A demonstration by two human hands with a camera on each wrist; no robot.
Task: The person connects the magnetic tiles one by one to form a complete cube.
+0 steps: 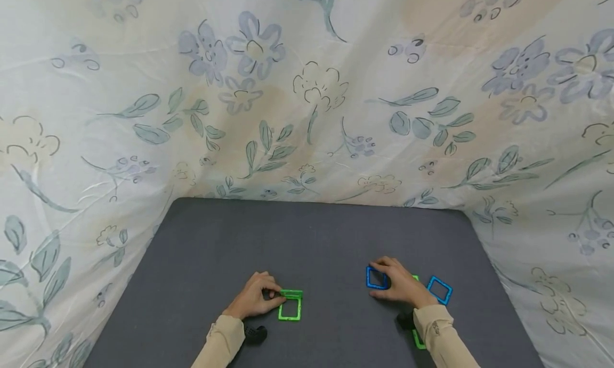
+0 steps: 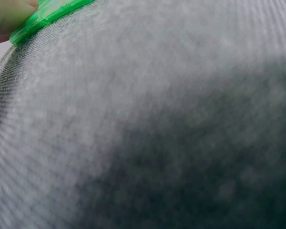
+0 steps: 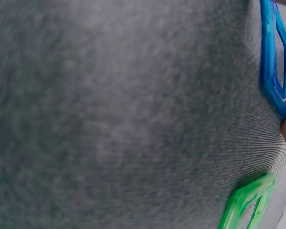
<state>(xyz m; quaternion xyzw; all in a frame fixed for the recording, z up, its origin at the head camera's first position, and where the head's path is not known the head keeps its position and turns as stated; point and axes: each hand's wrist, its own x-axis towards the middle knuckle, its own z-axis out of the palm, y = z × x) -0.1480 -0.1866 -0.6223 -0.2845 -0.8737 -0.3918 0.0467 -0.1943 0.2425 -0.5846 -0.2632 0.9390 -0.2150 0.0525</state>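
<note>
My left hand [image 1: 256,294] pinches the upper left corner of a green square frame tile [image 1: 290,319] lying on the table. Along that tile's far edge runs a second green strip [image 1: 292,293], perhaps another tile stood on edge. In the left wrist view, a fingertip touches the green piece [image 2: 47,19]. With thumb and fingers at opposite sides, my right hand [image 1: 400,283] holds a blue square frame tile [image 1: 368,277]. The right wrist view shows this blue tile [image 3: 268,52] tilted, close to the cloth.
Another blue square tile [image 1: 442,282] lies right of my right wrist. Green pieces [image 1: 419,344] show partly from under the right forearm, and one green tile [image 3: 238,205] appears in the right wrist view. Floral fabric [image 1: 316,160] hangs behind and beside the dark grey table [image 1: 307,240].
</note>
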